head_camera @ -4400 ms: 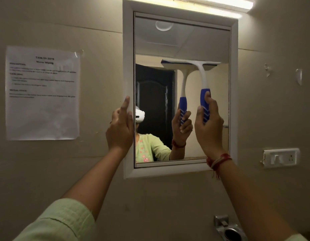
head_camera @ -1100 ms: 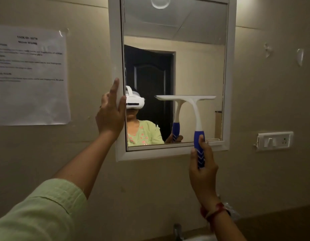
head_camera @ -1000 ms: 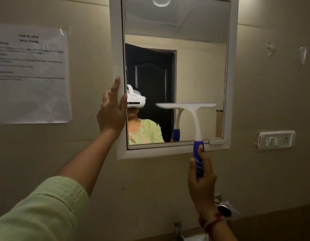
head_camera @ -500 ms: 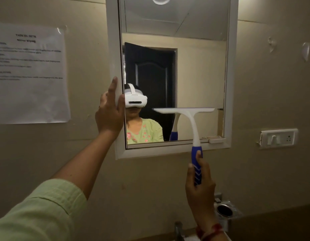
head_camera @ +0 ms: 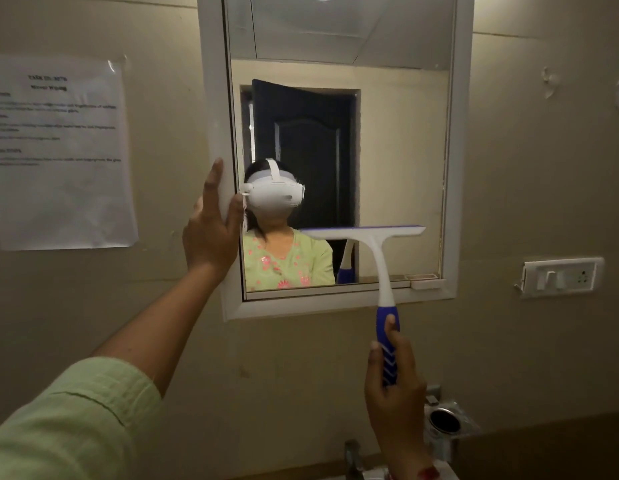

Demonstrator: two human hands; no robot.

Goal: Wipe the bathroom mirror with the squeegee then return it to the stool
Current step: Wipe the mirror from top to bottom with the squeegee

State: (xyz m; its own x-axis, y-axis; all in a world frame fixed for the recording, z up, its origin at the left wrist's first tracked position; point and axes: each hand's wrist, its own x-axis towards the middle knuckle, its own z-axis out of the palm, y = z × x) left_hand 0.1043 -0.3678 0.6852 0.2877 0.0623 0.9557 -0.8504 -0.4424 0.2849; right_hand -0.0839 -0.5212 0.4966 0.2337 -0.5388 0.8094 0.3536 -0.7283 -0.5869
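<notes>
A white-framed mirror (head_camera: pixel 459 168) hangs on the beige wall. My right hand (head_camera: pixel 394 393) grips the blue handle of a white squeegee (head_camera: pixel 377 251). Its blade lies level across the lower right part of the glass, just above the bottom frame. My left hand (head_camera: pixel 211 230) rests flat on the mirror's left frame edge, thumb hooked around the inner side. The glass reflects a person in a green top with a white headset, and a dark door. No stool is in view.
A printed paper sheet (head_camera: pixel 58 154) is taped to the wall at the left. A white switch plate (head_camera: pixel 561 277) sits right of the mirror. Below are a metal holder (head_camera: pixel 446 422) and a tap top (head_camera: pixel 353 455).
My right hand has drawn the squeegee down the glass from near the top to the bottom part. My left hand has stayed on the left frame edge.
</notes>
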